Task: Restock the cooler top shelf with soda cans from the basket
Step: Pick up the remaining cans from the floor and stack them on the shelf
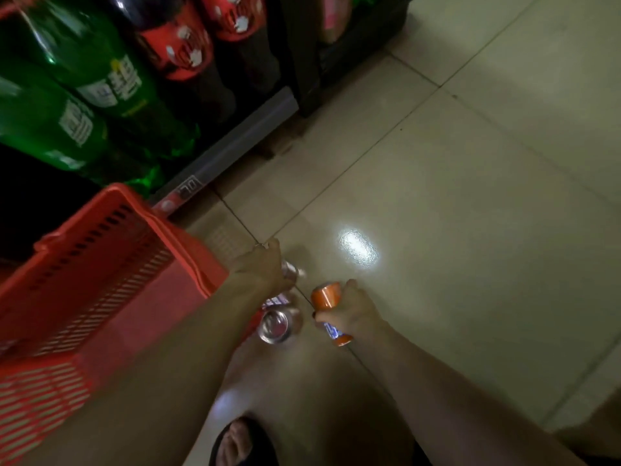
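The right hand (353,311) is curled round an orange soda can (327,309), holding it tilted just above the pale tiled floor (470,196). Beside it, the left hand (265,267) grips a silvery can (290,270) — blurred, so its label cannot be read. Another can (277,326) sits between the two forearms, its shiny top facing up. To the left, touching the left arm, stands a red plastic basket (100,264) with slotted walls. Behind it, a low shelf holds large green bottles (77,95) and dark, red-labelled bottles (188,52) — all blurred. A sandalled foot (238,442) shows at the bottom edge.
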The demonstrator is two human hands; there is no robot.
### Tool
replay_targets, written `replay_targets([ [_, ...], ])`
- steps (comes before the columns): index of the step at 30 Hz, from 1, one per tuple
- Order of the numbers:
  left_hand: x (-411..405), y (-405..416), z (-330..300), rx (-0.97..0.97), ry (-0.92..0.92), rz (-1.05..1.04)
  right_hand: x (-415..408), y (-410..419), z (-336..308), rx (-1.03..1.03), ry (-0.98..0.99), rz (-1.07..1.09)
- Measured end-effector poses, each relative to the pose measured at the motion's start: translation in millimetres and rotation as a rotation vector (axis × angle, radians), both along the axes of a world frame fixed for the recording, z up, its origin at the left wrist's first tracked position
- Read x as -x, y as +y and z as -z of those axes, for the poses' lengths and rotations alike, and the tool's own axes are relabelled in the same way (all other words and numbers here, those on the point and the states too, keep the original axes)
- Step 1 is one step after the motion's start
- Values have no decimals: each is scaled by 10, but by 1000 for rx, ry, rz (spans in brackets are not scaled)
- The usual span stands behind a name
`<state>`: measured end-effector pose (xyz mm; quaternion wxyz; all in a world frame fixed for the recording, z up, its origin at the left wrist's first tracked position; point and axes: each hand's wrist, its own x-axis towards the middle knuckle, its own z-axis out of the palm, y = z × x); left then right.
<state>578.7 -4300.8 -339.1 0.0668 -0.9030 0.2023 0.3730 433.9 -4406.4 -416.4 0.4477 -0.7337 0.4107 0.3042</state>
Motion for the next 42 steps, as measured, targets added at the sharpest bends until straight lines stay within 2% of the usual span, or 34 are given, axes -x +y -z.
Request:
replay_targets([
  [5, 8, -11, 174, -22, 10, -30, 96, 46, 164, 43, -32, 13],
  [10, -73, -39, 193, 5, 26, -87, 69, 9, 249, -4, -65, 37],
  [14, -176, -10, 160, 113, 46, -200, 143, -110, 316, -175, -60, 330],
  [18, -261, -43, 38, 272, 49, -444, 231, -224, 307, -479, -103, 716],
  [21, -281, -113, -103, 407, 33, -585, 196, -276, 242, -593, -167, 809],
  [25, -280, -225, -402, 485, -107, -505, 8, -354, -67, -653, -284, 834],
  [30, -376, -182, -930, 616, -175, -489, -341, -490, -702, -719, -386, 837],
  [33, -416, -82, -1526, 714, -210, -521, -504, -550, -1313, -724, -451, 824],
  [38, -497, 134, -2964, 768, -302, -499, -738, -470, -2773, -692, -553, 746],
  [42, -535, 340, -4483, 802, -350, -485, -991, -337, -4306, -644, -609, 597],
])
